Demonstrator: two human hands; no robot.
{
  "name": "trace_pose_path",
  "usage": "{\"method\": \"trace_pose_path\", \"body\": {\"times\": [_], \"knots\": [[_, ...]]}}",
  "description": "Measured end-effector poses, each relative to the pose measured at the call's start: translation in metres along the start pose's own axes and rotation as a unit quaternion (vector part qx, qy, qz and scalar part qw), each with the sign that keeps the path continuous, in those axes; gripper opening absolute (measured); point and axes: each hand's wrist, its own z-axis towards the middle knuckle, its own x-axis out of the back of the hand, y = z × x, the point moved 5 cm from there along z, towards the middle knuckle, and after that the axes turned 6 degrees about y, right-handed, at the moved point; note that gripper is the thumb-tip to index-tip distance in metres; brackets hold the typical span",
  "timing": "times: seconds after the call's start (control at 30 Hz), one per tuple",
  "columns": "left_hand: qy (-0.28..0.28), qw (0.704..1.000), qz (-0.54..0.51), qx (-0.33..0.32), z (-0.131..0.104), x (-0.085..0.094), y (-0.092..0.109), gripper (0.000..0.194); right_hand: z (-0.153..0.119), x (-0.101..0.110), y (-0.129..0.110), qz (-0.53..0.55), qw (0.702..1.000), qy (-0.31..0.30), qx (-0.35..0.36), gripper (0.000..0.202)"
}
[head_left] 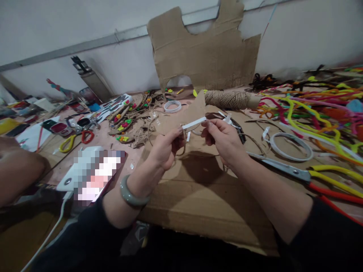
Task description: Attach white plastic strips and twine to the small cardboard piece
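While pinched shut, both hands (195, 141) hold white strip (194, 123)

cluttered table (68, 158), cardboard sheet (198, 196), scissors (306, 174)

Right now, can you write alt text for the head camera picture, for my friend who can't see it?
Two hands, the left hand and the right hand, pinch a thin white strip between them above a sheet of cardboard. Red-and-yellow-handled scissors lie to the right beside a white tape ring and colourful pipe cleaners; a twine spool sits behind.
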Motion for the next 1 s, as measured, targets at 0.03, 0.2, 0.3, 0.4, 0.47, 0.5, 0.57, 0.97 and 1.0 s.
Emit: {"method": "trace_pose_path", "body": {"times": [0.03, 0.2, 0.3, 0.4, 0.47, 0.5, 0.57, 0.97, 1.0], "knots": [[0.002, 1.0, 0.002, -0.017, 0.0012, 0.0009, 0.0004, 0.013, 0.0004, 0.0017, -0.0001, -0.01, 1.0, 0.008, 0.005, 0.033], [0.01, 0.995, 0.049, -0.084, 0.0032, 0.0057, -0.0017, 0.018, 0.0003, 0.0082, -0.0047, -0.084, 0.994, 0.023, 0.058, 0.046], [-0.011, 0.988, 0.105, -0.109, 0.0017, 0.0056, -0.0031, 0.019, 0.0, 0.0085, -0.0077, -0.141, 0.986, 0.017, 0.082, 0.046], [-0.023, 0.981, 0.15, -0.123, 0.0011, 0.0063, -0.003, 0.022, -0.0002, 0.007, -0.0092, -0.157, 0.984, 0.01, 0.079, 0.043], [-0.023, 0.978, 0.161, -0.129, 0.0015, 0.0074, -0.0025, 0.023, -0.0004, 0.0056, -0.0089, -0.144, 0.988, 0.007, 0.062, 0.041], [-0.024, 0.978, 0.162, -0.13, 0.0019, 0.0078, -0.0025, 0.022, -0.0007, 0.0047, -0.0084, -0.134, 0.99, 0.005, 0.053, 0.039], [-0.027, 0.979, 0.156, -0.13, 0.0024, 0.0083, -0.0028, 0.021, -0.0011, 0.0032, -0.0077, -0.111, 0.993, 0.003, 0.04, 0.036], [-0.021, 0.996, 0.066, -0.06, 0.0007, 0.0008, 0.0008, 0.02, 0.0045, 0.0108, -0.0075, -0.042, 0.997, 0.056, 0.02, 0.037], [-0.02, 0.996, 0.063, -0.06, 0.0005, 0.0006, 0.0018, 0.02, 0.0051, 0.0107, -0.0069, -0.044, 0.997, 0.055, 0.017, 0.038]]}}
